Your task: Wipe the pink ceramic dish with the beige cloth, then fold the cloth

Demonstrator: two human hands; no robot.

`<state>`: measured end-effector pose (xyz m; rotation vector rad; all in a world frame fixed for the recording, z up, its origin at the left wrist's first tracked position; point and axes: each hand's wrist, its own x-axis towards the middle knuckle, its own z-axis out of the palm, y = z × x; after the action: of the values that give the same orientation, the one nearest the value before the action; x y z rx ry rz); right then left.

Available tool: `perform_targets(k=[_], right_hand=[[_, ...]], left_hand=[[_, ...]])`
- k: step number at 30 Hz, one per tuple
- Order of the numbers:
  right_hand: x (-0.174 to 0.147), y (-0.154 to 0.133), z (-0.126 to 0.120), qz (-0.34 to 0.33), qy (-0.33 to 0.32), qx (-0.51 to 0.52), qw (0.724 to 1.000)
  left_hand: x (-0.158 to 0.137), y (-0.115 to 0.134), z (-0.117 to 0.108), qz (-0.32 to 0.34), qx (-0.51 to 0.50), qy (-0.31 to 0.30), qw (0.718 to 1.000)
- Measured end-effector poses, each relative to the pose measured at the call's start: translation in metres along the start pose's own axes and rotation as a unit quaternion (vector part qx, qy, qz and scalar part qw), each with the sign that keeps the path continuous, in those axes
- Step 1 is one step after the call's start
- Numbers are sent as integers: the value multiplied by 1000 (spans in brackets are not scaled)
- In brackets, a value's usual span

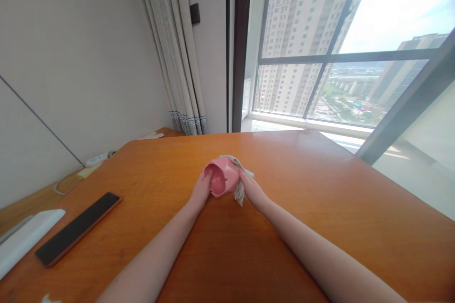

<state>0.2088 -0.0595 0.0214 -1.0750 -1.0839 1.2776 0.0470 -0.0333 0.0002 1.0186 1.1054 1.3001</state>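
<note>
A pink hollow container, like a cup or small pot, is held tilted above the wooden table, its round opening turned toward me and to the left. My left hand grips the rim on the left, thumb at the opening and the other fingers hidden behind. On the far right side, my right hand presses a grey-white cloth against the outside of the container. Part of the cloth drapes over the top and a corner hangs below. The inside of the container shows no contents.
The brown wooden table spreads out under my arms. A dark phone-like slab and a white object lie at the left. Farther back are a white power strip and a cable. A curtain and large window stand beyond.
</note>
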Motion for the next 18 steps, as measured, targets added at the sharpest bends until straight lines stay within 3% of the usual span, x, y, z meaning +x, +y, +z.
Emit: perform_targets(k=[6,9,11,13,15,16,18], right_hand=[[1,-3,-5,64,-52,-7,997],[-3,-4,-7,142,-139,-48,979],[-5,-6,-10,152,-184,-108,965],[-4,-9,-12,67,-112,-193,973],[-2,-13,-15,-81,10,-244,966],[-2,-14,-15,-144,36,-235,961],[-4,-16,-13,-197,-3,-176,965]], left_hand=[[7,6,-9,80,-32,116,989],[9,7,-13,99,-14,148,984],[8,7,-12,90,-25,142,985],[5,5,-7,65,-40,115,990],[1,4,-2,42,-35,86,995],[-1,3,0,39,-23,77,996],[-5,2,3,58,15,72,996]])
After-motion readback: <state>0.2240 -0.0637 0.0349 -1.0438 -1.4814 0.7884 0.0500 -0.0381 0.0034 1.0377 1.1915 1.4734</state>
